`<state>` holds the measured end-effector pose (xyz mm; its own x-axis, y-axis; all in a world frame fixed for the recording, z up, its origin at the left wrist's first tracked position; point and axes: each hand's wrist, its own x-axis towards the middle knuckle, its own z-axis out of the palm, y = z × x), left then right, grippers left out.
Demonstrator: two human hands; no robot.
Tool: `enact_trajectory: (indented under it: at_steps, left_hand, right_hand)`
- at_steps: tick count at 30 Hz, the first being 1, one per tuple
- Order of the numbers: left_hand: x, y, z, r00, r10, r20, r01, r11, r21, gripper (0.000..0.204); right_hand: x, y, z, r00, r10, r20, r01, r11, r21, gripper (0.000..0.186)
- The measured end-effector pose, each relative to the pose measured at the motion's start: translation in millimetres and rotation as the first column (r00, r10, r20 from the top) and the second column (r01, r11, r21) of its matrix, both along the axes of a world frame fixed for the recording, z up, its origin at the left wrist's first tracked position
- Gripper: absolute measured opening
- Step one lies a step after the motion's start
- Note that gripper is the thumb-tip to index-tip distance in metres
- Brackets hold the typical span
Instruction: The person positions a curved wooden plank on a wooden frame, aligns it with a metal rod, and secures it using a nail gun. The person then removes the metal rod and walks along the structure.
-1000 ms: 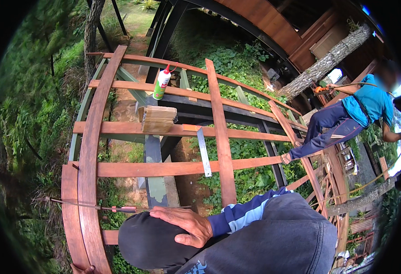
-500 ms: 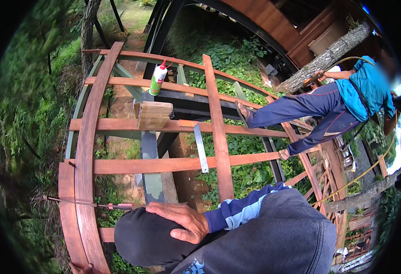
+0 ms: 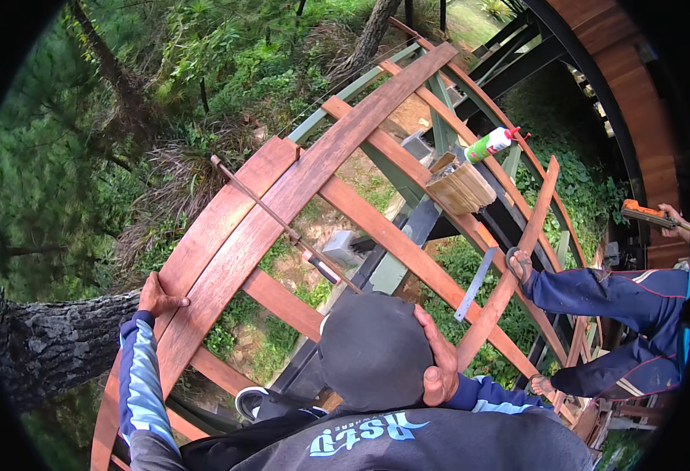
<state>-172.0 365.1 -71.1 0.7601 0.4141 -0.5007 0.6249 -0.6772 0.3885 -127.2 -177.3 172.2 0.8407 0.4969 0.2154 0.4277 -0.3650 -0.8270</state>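
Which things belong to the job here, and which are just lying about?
Likely in the job:
two long reddish-brown wooden planks under a capped person's hand
brown metal bar clamp across them

Likely just lying about:
green-and-white plastic bottle
straight silver metal try square
pale-brown wooden block

We look through one head-worn fisheye, from above and steeply downward; the planks [image 3: 349, 140] lie near below us, and toward the left rim our view reaches a trunk [image 3: 54, 345].
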Motion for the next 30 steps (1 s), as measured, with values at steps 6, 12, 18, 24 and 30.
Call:
enact_trajectory:
  at_steps: [6,12,18,24,30]
  left_hand:
    - [-0.2,0.9,0.0,1.0,-0.002,0.025,0.003,0.999,-0.044,0.11]
    - [0.9,-2.6,7.1,1.0,-0.003,0.01,0.003,1.0,-0.028,0.103]
    - [1.4,-2.4,1.3,0.99,0.08,0.116,-0.062,0.986,-0.157,0.111]
    - [0.3,-3.6,0.0,0.994,0.096,0.05,-0.09,0.989,-0.114,0.104]
    - [4.7,-5.7,7.9,0.999,0.034,0.024,-0.033,0.998,-0.046,0.099]
  right_hand:
    - [-2.1,-1.1,3.7,0.995,-0.018,-0.097,0.012,0.998,-0.057,0.08]
    - [-4.9,-3.8,-0.6,0.991,-0.021,-0.13,0.013,0.998,-0.059,0.079]
    - [10.5,3.9,18.1,0.999,0.051,-0.008,-0.051,0.99,-0.134,0.069]
    - [88.9,14.2,107.0,0.723,0.441,0.532,0.274,0.524,-0.807,0.055]
    - [154.7,42.9,211.3,0.549,0.63,0.549,0.542,0.232,-0.808,0.06]
